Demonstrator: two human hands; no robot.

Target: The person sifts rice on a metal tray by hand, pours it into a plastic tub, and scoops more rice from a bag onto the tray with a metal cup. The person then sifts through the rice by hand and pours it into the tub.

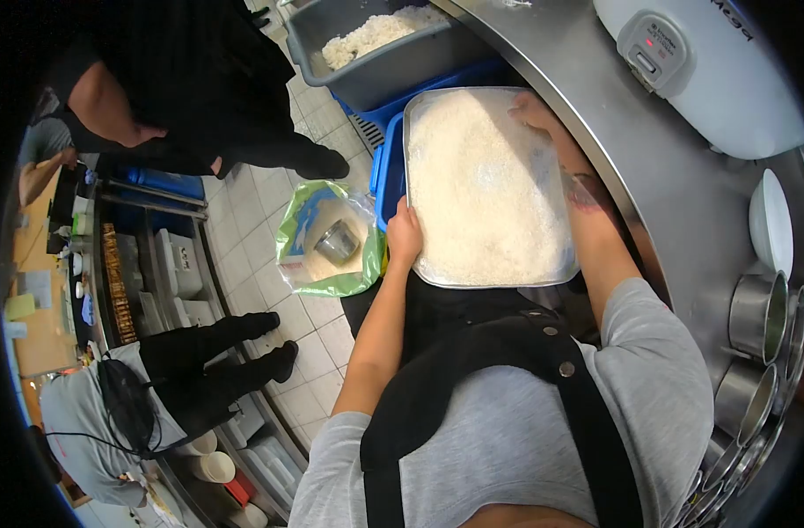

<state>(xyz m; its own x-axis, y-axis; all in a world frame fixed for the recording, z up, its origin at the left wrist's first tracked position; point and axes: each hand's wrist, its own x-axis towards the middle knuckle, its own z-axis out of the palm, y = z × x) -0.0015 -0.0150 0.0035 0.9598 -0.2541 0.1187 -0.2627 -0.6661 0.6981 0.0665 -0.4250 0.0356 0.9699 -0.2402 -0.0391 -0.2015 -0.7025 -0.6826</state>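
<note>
A large shallow metal tray (556,280), filled with pale crumbs or grains, is in front of my body. Wrapped round its left edge is my left hand (404,233), fingers closed on the rim. My right hand (531,112) is at the tray's far right corner, its fingers over the edge and bent. Beneath the tray a blue bin (389,176) shows at the left. An open green and white bag (354,283) on the floor holds similar pale grains and a metal container (337,242).
A grey tub (376,75) of white food lies beyond the tray. A steel counter (631,132) curves along the right, with a white appliance (727,79), a bowl (771,220) and metal pots (752,317). Two people in dark trousers stand at the left, near shelves.
</note>
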